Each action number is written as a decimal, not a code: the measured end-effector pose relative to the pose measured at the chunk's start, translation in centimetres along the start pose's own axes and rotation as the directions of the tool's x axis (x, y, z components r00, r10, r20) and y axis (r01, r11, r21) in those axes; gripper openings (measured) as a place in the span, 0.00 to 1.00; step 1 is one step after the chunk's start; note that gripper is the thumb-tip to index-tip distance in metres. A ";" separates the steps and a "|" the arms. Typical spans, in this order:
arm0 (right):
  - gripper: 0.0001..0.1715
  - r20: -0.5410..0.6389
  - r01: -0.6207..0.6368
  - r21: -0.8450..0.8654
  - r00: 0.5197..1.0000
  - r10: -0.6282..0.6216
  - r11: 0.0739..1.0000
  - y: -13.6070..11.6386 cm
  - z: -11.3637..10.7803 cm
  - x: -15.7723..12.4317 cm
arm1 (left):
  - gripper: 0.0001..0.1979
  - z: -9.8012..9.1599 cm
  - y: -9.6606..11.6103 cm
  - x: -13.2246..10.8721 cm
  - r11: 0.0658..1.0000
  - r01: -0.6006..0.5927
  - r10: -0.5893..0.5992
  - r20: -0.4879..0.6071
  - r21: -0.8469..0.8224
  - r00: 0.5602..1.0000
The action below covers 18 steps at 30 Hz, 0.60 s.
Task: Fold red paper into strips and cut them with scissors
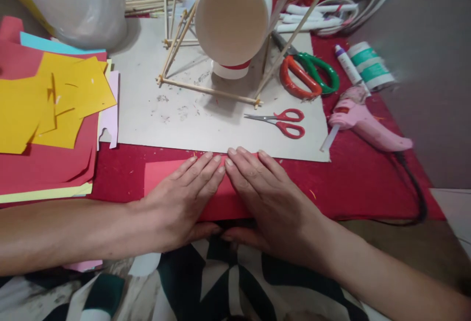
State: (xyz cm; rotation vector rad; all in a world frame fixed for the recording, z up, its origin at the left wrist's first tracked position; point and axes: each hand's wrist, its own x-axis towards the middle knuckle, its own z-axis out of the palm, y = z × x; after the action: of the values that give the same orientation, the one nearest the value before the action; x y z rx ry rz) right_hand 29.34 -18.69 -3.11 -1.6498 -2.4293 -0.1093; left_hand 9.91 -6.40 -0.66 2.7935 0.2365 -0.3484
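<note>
With fingers [200,171] outstretched, gripping nothing, press left hand [172,208] and right hand [277,203] evenly onto the red, straight-edged paper sheet [227,200].

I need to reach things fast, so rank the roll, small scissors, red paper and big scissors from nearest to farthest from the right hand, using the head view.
From the right hand:
1. Red paper: under it.
2. Small scissors: just beyond the fingertips.
3. Big scissors: farther back, rightward.
4. Roll: far right, back.
</note>
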 end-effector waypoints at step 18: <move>0.47 0.040 -0.054 -0.042 0.998 0.055 0.998 0.4 0.8 -1.9 | 0.46 1.3 -1.7 -3.4 0.995 -0.006 0.024 -0.196 0.095 0.980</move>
State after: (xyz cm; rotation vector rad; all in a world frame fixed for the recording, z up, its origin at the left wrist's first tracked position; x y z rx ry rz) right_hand 30.29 -20.12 -4.32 -1.7509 -2.4250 -0.1182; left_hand 6.05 -5.68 -1.48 2.9227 0.2499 -0.0794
